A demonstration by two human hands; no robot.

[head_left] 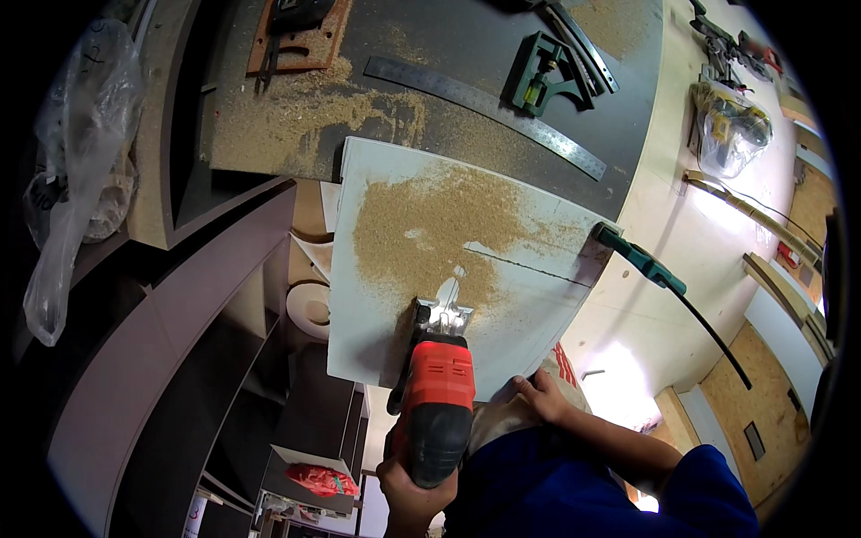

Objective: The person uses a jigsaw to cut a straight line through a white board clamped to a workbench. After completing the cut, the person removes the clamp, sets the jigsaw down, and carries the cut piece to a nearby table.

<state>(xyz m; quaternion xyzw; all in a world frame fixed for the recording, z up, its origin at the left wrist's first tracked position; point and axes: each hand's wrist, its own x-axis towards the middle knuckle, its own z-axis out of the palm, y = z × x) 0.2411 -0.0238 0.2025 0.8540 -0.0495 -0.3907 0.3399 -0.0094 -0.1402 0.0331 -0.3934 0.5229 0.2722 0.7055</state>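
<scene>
A red and black jigsaw (441,386) stands on a white board (368,345), its metal foot near the board's close edge. My left hand (414,493) is wrapped round its rear grip. Light from the tool falls on the board ahead of the foot. Its blade is hidden. Sawdust (421,224) covers much of the board, and a thin dark cut line (529,264) runs to the right. My right hand (541,397) is closed at the board's near right edge, thumb by the rim, fingers partly hidden. A green clamp (641,260) sits at the right edge.
Behind the board, a dark worktop (466,36) carries a steel ruler (484,112), a green tool with a level vial (543,76) and an orange-brown plate (309,40). Dark cabinet panels (170,359) stand left, near a plastic bag (76,170). More tools lie right.
</scene>
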